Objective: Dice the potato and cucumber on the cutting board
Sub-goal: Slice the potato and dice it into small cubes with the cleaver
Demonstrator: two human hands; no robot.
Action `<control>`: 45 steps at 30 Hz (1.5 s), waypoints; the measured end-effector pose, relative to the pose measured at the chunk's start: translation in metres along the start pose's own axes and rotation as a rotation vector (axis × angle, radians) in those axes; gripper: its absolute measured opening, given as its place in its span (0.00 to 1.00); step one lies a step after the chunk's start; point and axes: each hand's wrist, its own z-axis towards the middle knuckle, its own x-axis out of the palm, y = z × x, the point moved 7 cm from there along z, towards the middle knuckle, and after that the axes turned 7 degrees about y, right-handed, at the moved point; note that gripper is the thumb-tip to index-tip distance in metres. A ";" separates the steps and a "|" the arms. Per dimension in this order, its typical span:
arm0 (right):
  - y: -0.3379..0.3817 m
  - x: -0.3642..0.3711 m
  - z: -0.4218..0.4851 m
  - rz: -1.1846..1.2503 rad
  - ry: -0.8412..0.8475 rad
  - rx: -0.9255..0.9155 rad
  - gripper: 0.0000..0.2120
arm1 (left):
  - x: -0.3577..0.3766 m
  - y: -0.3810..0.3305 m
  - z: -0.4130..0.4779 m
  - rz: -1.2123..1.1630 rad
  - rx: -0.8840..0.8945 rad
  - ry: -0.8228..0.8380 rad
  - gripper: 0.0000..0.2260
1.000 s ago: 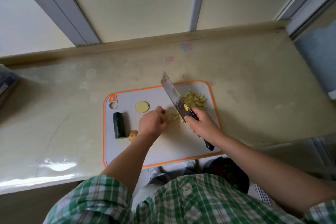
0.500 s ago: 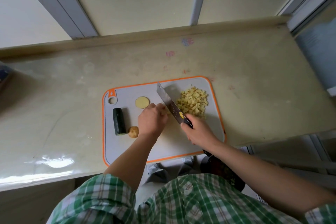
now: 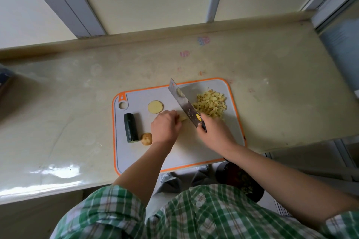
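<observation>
Where the pale, glossy counter point(image 3: 68, 103) meets its front edge lies one cutting board point(image 3: 136, 153), a flat grey rectangle with rounded corners, an orange rim and a round hole in its far-left corner. On it are one cucumber piece point(image 3: 131, 130), one round potato slice point(image 3: 155, 106), one potato end point(image 3: 146, 138), one heap of diced potato point(image 3: 211, 105) and one small potato piece point(image 3: 183, 118) under work.

The cucumber piece is a short dark-green cylinder with a cut near end, lying on the left part of the board, well to the left of the left hand point(image 3: 166, 129). The potato end, a brownish rounded nub, sits just beside the cucumber's near end and close to the left wrist. The slice, flat and pale yellow, lies just beyond the left hand's knuckles.

The left hand has its fingers curled down over the small potato piece, holding it against the board; only its pale tip shows past the fingertips. The right hand point(image 3: 215, 132) is wrapped around the dark handle of one knife point(image 3: 184, 105), a broad rectangular steel blade slanting away to the far left, with its edge beside the held piece. A scrap of potato point(image 3: 179, 92) clings to the blade. The heap of small yellow cubes lies right of the blade, just beyond the right hand.
</observation>
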 end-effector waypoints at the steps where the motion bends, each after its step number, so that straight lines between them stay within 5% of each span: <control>1: 0.001 -0.001 0.000 -0.009 -0.003 -0.007 0.06 | 0.001 0.001 0.000 -0.007 -0.002 0.003 0.07; 45: -0.002 0.031 0.004 0.224 0.004 0.099 0.03 | -0.003 0.008 -0.002 -0.124 -0.042 0.044 0.05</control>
